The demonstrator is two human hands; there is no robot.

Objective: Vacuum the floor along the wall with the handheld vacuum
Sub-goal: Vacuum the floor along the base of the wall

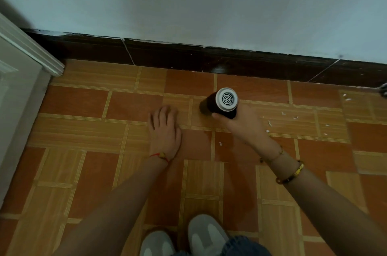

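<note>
A handheld vacuum (pixel 222 102), a dark cylinder with a white round vent grille facing me, points down and left at the orange tiled floor (pixel 134 105). My right hand (pixel 236 121) grips its body from below. The nozzle end touches or hovers just over a tile a short way from the dark baseboard (pixel 188 54) of the pale wall (pixel 209 0). My left hand (pixel 164 128) lies flat on the floor with fingers apart, left of the vacuum, holding nothing. Small white scraps (pixel 270 124) lie on the tiles to the right of my right hand.
A white door frame (pixel 31 50) stands at the left, meeting the baseboard in the corner. My two grey shoes (pixel 201 234) are at the bottom centre. More white scraps (pixel 345 97) dot the floor at the far right near a blurred dark object (pixel 384 89).
</note>
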